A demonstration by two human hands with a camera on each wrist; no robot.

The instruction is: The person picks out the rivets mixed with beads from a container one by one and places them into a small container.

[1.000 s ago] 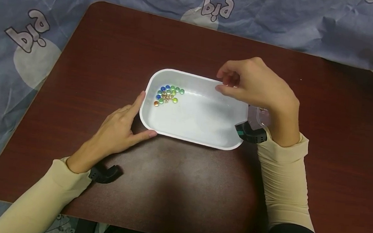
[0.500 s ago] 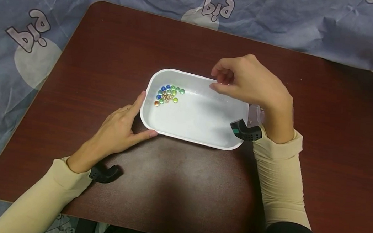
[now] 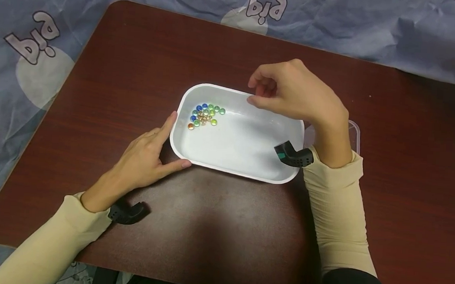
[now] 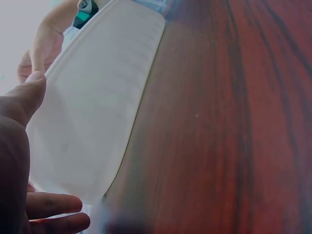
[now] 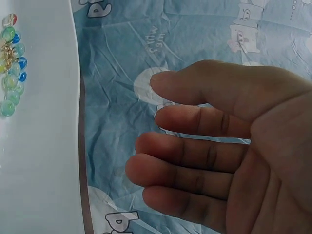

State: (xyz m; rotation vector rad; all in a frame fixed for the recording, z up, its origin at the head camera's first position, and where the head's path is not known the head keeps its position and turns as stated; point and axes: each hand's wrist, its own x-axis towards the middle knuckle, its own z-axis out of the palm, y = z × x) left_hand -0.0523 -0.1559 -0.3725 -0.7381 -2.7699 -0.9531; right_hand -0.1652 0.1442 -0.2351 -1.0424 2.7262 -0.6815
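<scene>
A white tray (image 3: 243,138) lies on the table with several glass marbles (image 3: 214,122), blue, green, yellow and orange, in its left end. Small gold-coloured pieces (image 3: 203,118) sit among them, too small to name. My left hand (image 3: 142,152) touches the tray's near left corner, thumb along the near side and fingers at the left end, spread and nearly straight. Above the tray's far rim hangs my right hand (image 3: 297,92). In the right wrist view its fingers (image 5: 190,151) are loosely bent, with nothing between them or in the palm.
Right of the tray, partly hidden by the right wrist, stands a clear plastic container (image 3: 354,134). The dark brown wooden table (image 3: 171,38) has rounded corners. A blue printed cloth (image 3: 336,22) lies beyond its far edge. Each wrist carries a black camera (image 3: 294,156).
My right hand has drifted left and slightly away from me above the tray's far rim, uncovering more of the clear container. The left hand, tray and marbles stay put.
</scene>
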